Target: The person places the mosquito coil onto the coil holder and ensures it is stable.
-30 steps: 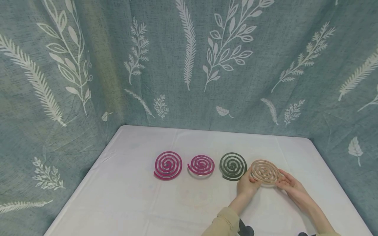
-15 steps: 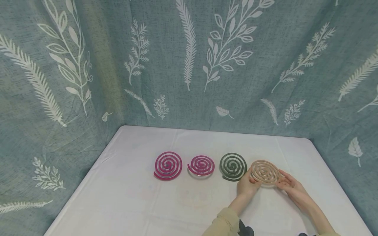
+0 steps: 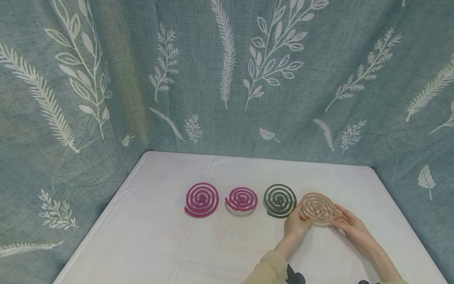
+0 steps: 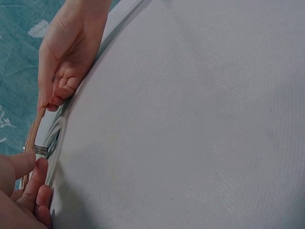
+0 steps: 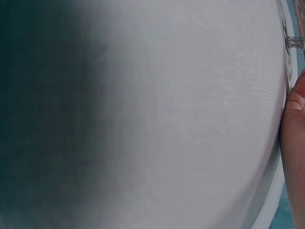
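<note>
A beige mosquito coil (image 3: 319,206) is at the right end of a row of coils. My left hand (image 3: 296,223) pinches its left edge, and my right hand (image 3: 353,228) pinches the right edge between thumb and fingers. Beneath the coil, a small clear stand (image 4: 41,150) shows in the left wrist view. That view also has the coil nearly edge-on, raised off the cloth. Just left of my left hand is a dark green mosquito coil (image 3: 280,200). The right wrist view catches only part of my right hand (image 5: 294,138) at its edge.
Two magenta mosquito coils, one flat-looking (image 3: 202,199) and one tilted (image 3: 242,199), stand farther left in the row. A white cloth (image 3: 142,236) covers the table. Behind and beside it hangs a blue-green leaf-patterned curtain (image 3: 198,79).
</note>
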`<act>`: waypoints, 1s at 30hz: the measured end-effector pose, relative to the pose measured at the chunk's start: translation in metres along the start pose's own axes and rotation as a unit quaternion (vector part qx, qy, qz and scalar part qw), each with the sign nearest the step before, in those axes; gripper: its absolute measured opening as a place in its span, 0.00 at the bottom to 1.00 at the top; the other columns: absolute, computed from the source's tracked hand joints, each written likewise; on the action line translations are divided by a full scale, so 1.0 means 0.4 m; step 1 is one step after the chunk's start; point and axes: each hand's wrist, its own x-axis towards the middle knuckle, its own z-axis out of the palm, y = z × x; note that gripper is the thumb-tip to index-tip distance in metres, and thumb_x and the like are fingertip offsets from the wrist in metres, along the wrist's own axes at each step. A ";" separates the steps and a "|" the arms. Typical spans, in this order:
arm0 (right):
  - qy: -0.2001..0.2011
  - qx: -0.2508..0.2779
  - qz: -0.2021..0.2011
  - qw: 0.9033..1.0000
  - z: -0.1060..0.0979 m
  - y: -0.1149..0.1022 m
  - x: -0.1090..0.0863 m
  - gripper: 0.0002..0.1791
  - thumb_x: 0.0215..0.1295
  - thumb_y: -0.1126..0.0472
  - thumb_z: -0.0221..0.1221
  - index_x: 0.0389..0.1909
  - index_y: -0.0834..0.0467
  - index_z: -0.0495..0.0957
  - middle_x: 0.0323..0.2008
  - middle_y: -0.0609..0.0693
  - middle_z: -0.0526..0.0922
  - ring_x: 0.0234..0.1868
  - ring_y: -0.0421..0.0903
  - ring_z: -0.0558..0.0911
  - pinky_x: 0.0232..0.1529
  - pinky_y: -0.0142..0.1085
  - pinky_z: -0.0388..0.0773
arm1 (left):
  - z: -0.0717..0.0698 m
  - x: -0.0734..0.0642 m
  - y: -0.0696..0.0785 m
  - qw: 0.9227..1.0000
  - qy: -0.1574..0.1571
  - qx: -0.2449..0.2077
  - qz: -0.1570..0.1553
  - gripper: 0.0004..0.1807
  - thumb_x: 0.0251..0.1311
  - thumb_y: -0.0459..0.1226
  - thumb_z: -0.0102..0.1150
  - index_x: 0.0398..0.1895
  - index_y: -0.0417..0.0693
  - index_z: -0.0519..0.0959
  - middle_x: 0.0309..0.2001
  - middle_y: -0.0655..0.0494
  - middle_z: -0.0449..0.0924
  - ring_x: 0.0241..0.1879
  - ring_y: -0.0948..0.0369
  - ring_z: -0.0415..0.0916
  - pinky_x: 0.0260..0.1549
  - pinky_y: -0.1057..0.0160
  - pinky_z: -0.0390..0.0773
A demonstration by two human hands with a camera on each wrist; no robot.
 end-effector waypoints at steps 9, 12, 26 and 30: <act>0.005 -0.012 0.011 1.000 -0.001 -0.002 0.002 0.43 0.69 0.58 0.54 0.72 0.69 0.38 0.45 0.38 0.70 0.44 0.22 0.73 0.48 0.15 0.71 | 0.003 0.004 -0.001 1.000 -0.002 0.000 -0.010 0.34 0.49 0.33 0.67 0.64 0.50 0.70 0.19 0.66 0.66 0.19 0.72 0.60 0.18 0.77 0.62; 0.004 -0.012 0.010 1.000 0.000 -0.002 0.001 0.43 0.68 0.58 0.54 0.72 0.69 0.39 0.45 0.39 0.70 0.43 0.23 0.74 0.48 0.16 0.71 | 0.005 0.006 -0.003 1.000 -0.002 0.002 -0.015 0.35 0.49 0.33 0.67 0.64 0.50 0.70 0.19 0.66 0.65 0.19 0.71 0.60 0.17 0.77 0.61; 0.006 -0.016 0.016 1.000 -0.001 -0.002 0.002 0.43 0.68 0.58 0.55 0.72 0.68 0.40 0.45 0.39 0.71 0.43 0.24 0.74 0.47 0.17 0.71 | -0.003 -0.006 -0.006 1.000 0.001 0.002 0.029 0.34 0.49 0.32 0.67 0.64 0.46 0.70 0.19 0.66 0.65 0.19 0.72 0.62 0.17 0.76 0.65; 0.004 -0.012 0.012 1.000 -0.001 -0.003 0.002 0.43 0.68 0.59 0.55 0.72 0.69 0.39 0.44 0.37 0.71 0.43 0.24 0.74 0.47 0.16 0.71 | -0.003 0.000 -0.003 1.000 -0.002 -0.006 0.008 0.35 0.49 0.32 0.67 0.64 0.47 0.70 0.19 0.66 0.66 0.19 0.72 0.62 0.18 0.76 0.65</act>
